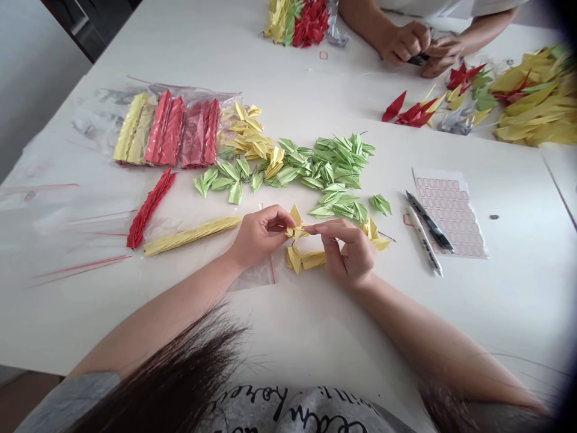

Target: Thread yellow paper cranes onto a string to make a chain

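Note:
My left hand (pixel 262 236) pinches a yellow folded-paper crane (pixel 295 218), one point of it sticking up. Close on its right, my right hand (pixel 349 249) has thumb and forefinger closed on a thin needle-like piece that reaches the crane; its full shape is hidden. Below the hands, yellow folded cranes (pixel 313 260) lie on the table, with dark thread showing near them. Another yellow crane (pixel 373 233) rests beyond my right hand, beside a dark thread end. Ahead of both hands spreads a pile of green folded-paper cranes (pixel 336 159).
Bagged red and yellow paper bundles (pixel 166 129) lie at left, near a loose red bundle (pixel 148 210) and a yellow bundle (pixel 192 236). Two pens (pixel 428 222) lie by a label sheet (pixel 451 210). Across the table, a co-worker's hands (pixel 424 48) work near colored cranes (pixel 415 113).

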Action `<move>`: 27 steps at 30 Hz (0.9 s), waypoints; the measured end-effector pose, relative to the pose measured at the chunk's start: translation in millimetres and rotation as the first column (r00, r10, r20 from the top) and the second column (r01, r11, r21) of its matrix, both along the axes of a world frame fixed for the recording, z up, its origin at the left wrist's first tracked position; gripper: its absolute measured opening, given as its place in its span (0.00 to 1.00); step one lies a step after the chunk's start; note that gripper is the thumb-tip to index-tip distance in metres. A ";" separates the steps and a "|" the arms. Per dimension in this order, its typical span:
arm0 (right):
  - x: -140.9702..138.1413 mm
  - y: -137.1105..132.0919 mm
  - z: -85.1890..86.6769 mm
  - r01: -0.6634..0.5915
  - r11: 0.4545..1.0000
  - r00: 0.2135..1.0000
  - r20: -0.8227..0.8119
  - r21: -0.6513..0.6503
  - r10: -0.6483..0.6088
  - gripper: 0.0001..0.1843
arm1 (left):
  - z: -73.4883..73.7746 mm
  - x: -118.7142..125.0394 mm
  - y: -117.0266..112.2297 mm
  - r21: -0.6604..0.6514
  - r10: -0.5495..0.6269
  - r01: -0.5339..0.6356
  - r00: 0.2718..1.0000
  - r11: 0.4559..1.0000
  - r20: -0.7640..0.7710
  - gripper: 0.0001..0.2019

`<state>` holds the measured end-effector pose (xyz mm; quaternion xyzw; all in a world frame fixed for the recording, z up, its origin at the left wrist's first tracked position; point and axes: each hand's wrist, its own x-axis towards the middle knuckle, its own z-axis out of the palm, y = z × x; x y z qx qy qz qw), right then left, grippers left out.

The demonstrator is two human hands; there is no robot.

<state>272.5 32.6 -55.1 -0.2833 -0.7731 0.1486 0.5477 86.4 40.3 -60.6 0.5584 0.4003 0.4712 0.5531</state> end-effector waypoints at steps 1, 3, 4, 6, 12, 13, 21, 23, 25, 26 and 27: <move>0.0 0.1 -0.3 0.009 1.000 1.000 0.008 0.004 -0.009 0.14 | -0.1 -0.1 0.3 0.007 -0.001 0.001 1.000 1.000 -0.001 0.06; 0.2 0.1 -0.9 0.016 1.000 1.000 0.022 0.010 -0.017 0.14 | 0.0 -0.4 0.7 0.020 -0.001 0.001 1.000 1.000 -0.010 0.06; 0.3 0.0 -1.2 0.015 1.000 1.000 0.025 0.010 -0.016 0.14 | 0.1 -0.6 0.7 0.024 -0.002 0.003 1.000 1.000 -0.023 0.07; 0.6 -0.4 -2.4 0.013 1.000 1.000 0.014 -0.002 -0.013 0.15 | 0.7 -0.9 0.6 0.024 -0.014 0.016 0.998 1.000 -0.055 0.08; -0.3 -1.9 -7.1 0.049 0.986 0.994 -0.087 -0.157 -0.063 0.12 | 0.7 -1.3 -1.1 -0.034 -0.050 0.047 0.995 0.998 -0.084 0.13; -0.8 -2.0 -7.1 0.050 0.980 0.992 -0.104 -0.193 -0.071 0.11 | 0.2 -1.2 -1.2 -0.043 -0.052 0.049 0.995 0.998 -0.079 0.13; -1.7 -0.6 -3.4 0.022 0.920 0.974 -0.198 -0.392 -0.108 0.04 | -1.8 -0.2 -0.8 -0.049 -0.046 0.042 0.996 0.998 -0.071 0.13; -1.2 -0.8 -3.7 0.023 0.916 0.975 -0.194 -0.401 -0.109 0.04 | -2.0 -0.2 -0.8 -0.048 -0.048 0.044 0.997 0.998 -0.066 0.13; -1.0 -1.2 -4.1 0.023 0.913 0.975 -0.191 -0.406 -0.110 0.04 | -2.3 -0.1 -0.9 -0.047 -0.044 0.041 0.997 0.998 -0.065 0.14; -1.0 -1.4 -4.2 0.026 0.913 0.975 -0.191 -0.406 -0.112 0.04 | -2.6 0.1 -1.0 -0.046 -0.042 0.038 0.997 0.998 -0.066 0.14; -1.0 -1.5 -4.3 0.027 0.914 0.975 -0.193 -0.404 -0.114 0.04 | -2.8 0.2 -1.0 -0.047 -0.040 0.037 0.997 0.998 -0.068 0.15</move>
